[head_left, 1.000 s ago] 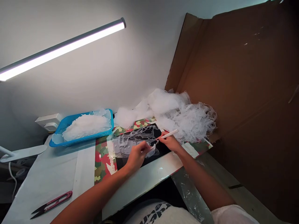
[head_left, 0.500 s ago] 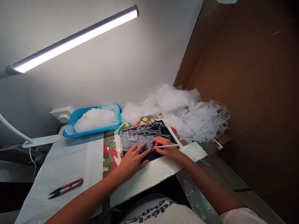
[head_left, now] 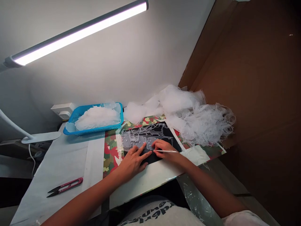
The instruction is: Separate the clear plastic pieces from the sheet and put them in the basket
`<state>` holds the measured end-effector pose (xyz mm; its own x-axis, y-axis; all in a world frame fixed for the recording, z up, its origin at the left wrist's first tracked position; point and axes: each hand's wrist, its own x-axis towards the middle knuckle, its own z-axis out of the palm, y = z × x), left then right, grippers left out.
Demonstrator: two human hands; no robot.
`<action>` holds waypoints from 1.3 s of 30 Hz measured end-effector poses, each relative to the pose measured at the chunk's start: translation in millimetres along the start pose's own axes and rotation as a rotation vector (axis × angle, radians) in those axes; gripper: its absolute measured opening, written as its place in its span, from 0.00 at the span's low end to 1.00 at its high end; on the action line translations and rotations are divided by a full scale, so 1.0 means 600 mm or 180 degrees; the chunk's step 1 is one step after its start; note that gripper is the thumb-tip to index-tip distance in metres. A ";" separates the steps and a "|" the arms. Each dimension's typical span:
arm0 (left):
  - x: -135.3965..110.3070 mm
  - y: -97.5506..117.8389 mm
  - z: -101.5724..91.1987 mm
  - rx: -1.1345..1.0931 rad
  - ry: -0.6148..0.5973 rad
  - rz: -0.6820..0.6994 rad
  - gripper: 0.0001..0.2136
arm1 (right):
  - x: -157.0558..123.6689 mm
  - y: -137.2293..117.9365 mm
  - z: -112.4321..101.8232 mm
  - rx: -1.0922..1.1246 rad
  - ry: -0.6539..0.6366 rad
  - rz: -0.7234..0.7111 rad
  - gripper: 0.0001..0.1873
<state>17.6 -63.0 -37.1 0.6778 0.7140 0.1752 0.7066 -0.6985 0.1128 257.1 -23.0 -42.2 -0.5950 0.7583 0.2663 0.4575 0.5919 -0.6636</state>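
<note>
White tool (head_left: 170,151), greyish translucent film (head_left: 127,142), black mat (head_left: 176,145), blue basket (head_left: 94,129), red-green-cream camouflage sheet (head_left: 110,150)

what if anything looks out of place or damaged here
The tangled white strands sprawl loosely right of the black mat, unlike the pieces heaped in the blue basket. The camouflage sheet has a ragged pale patch at left, perhaps wear.

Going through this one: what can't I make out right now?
All in the head view:
Tip of the white pen-like tool: too small, beside the right hand.
Part of the translucent sheet: covered by the left hand.
Blue basket's floor: hidden by white pieces.
Cardboard panel: cut off by the right edge.
</note>
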 end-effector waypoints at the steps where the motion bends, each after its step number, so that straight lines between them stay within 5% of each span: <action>1: -0.001 0.000 -0.002 -0.0009 -0.0030 0.0001 0.22 | -0.001 0.000 0.000 0.0004 -0.0034 0.0003 0.08; 9: -0.006 0.004 -0.001 0.0016 -0.0022 -0.0075 0.24 | 0.002 -0.018 0.004 -0.0092 0.0324 0.0146 0.07; 15: -0.012 0.012 -0.008 -0.0023 -0.0071 -0.0169 0.24 | -0.029 0.032 -0.033 0.0193 0.1874 0.1623 0.12; 20: -0.002 -0.001 -0.025 -0.0533 -0.0042 -0.0151 0.21 | -0.056 0.042 -0.036 0.1072 0.2385 0.1820 0.18; 22: 0.023 -0.017 -0.033 -0.1161 -0.0034 -0.0313 0.18 | -0.058 0.014 -0.032 0.1227 0.2274 0.1643 0.17; 26: 0.103 -0.050 -0.037 -0.2481 -0.0259 -0.1333 0.30 | -0.052 -0.054 -0.025 0.0956 0.1565 0.1281 0.12; 29: 0.150 -0.059 -0.027 -0.2656 -0.0489 -0.1363 0.29 | -0.041 -0.077 -0.026 0.0896 0.0955 0.1041 0.10; 35: 0.154 -0.040 0.000 -0.2485 -0.0085 -0.1176 0.10 | 0.005 -0.033 -0.042 0.1524 0.1258 0.1467 0.10; 39: 0.136 -0.022 0.006 -0.2301 0.0304 -0.1095 0.08 | 0.041 -0.012 -0.050 0.1787 0.0737 0.1541 0.13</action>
<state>64.5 4.5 -27.8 0.4027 0.9104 0.0946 0.5443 -0.3213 0.7749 258.9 -0.4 -9.8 -0.2327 0.9715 -0.0455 0.1910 -0.0002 -0.9816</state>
